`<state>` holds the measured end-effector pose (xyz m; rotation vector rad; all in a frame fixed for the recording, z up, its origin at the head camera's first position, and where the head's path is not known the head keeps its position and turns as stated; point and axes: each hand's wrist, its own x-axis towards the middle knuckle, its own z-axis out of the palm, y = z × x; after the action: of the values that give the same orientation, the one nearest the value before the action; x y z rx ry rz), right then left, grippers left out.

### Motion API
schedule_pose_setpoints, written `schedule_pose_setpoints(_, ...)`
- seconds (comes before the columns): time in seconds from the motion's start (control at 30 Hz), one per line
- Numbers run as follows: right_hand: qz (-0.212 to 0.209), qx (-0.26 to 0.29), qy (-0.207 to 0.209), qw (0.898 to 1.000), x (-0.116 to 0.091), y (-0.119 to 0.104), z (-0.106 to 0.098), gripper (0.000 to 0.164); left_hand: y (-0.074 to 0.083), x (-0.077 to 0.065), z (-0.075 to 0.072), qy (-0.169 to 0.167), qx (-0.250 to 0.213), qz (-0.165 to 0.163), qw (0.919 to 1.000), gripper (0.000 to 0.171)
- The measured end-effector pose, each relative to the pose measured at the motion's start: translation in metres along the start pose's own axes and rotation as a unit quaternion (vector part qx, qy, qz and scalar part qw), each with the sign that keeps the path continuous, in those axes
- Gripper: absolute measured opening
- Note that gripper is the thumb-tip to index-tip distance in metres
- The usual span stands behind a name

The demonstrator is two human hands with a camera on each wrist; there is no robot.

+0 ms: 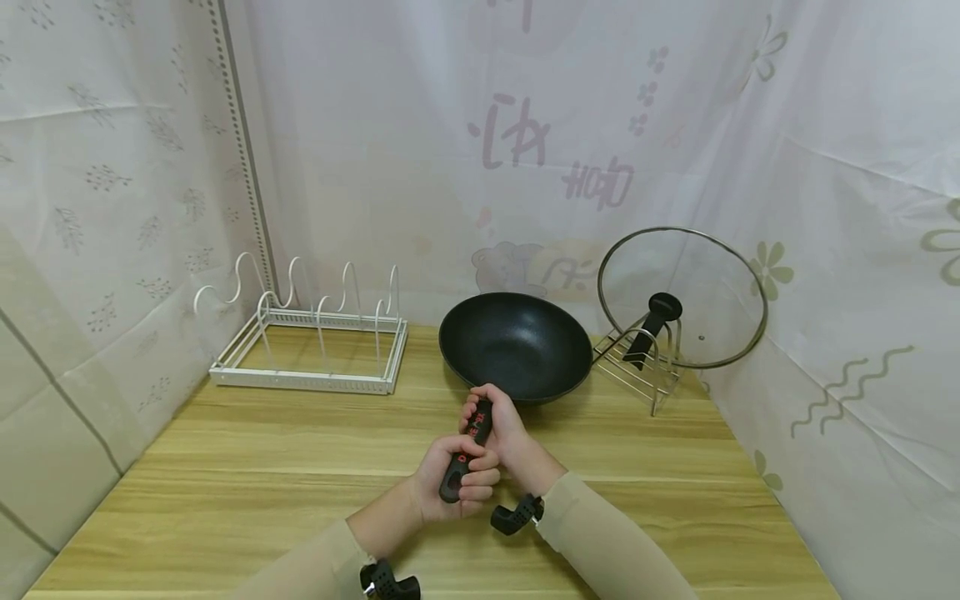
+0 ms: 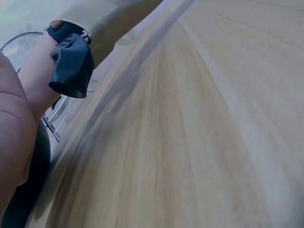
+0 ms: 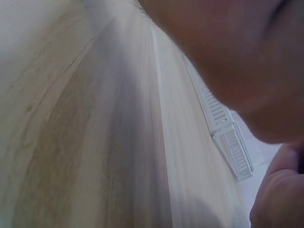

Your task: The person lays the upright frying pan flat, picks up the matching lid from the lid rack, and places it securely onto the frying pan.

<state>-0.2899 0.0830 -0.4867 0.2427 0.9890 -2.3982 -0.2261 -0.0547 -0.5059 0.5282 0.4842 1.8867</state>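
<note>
Both hands grip the handle (image 1: 480, 423) of a black wok (image 1: 517, 346) in the head view. My left hand (image 1: 433, 487) wraps the handle's lower end, thumb along the top and fingers curled round the side. Closer to the pan, my right hand (image 1: 507, 423) holds the upper part of the same handle. The wok's inside faces up and toward me, over the back of the table. In the left wrist view the wok's dark side (image 2: 40, 156) shows behind a hand. The right wrist view has a hand (image 3: 237, 61) close up, with the grip mostly hidden.
A white rack (image 1: 307, 383) with several curved dividers stands at the back left of the wooden table (image 1: 300, 467). At the back right, a glass lid (image 1: 720, 292) with a black knob leans upright in a wire stand (image 1: 630, 379). Printed curtains (image 1: 420, 167) enclose the table.
</note>
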Motion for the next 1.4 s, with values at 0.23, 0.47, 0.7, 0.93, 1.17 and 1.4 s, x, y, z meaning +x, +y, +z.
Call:
schedule_pose_setpoints(0.23, 0.026, -0.059, -0.003, 0.998, -0.006, -0.002, -0.009, 0.023, 0.002, -0.003, 0.005, 0.035, 0.060, -0.002, 0.9976, 0.039)
schedule_pose_setpoints(0.47, 0.049, -0.110, -0.043, 0.992, -0.013, -0.009, -0.017, 0.036, 0.010, -0.008, 0.007, 0.041, 0.083, -0.006, 0.9957, 0.061)
schedule_pose_setpoints(0.7, 0.041, -0.165, -0.062, 0.983, -0.018, -0.012, -0.024, 0.067, 0.012, -0.011, 0.006, 0.014, 0.087, -0.005, 0.9961, 0.067)
schedule_pose_setpoints(0.93, 0.046, -0.173, -0.080, 0.981, -0.023, -0.017, -0.033, 0.075, 0.014, -0.017, 0.006, 0.032, 0.094, -0.013, 0.9949, 0.069)
schedule_pose_setpoints(1.17, 0.070, -0.194, -0.082, 0.975, -0.032, -0.024, -0.043, 0.074, 0.019, -0.027, 0.005, 0.053, 0.107, -0.024, 0.9925, 0.077)
schedule_pose_setpoints(1.4, 0.071, -0.201, -0.097, 0.972, -0.043, -0.031, -0.051, 0.068, 0.023, -0.038, -0.002, 0.074, 0.111, -0.022, 0.9909, 0.076)
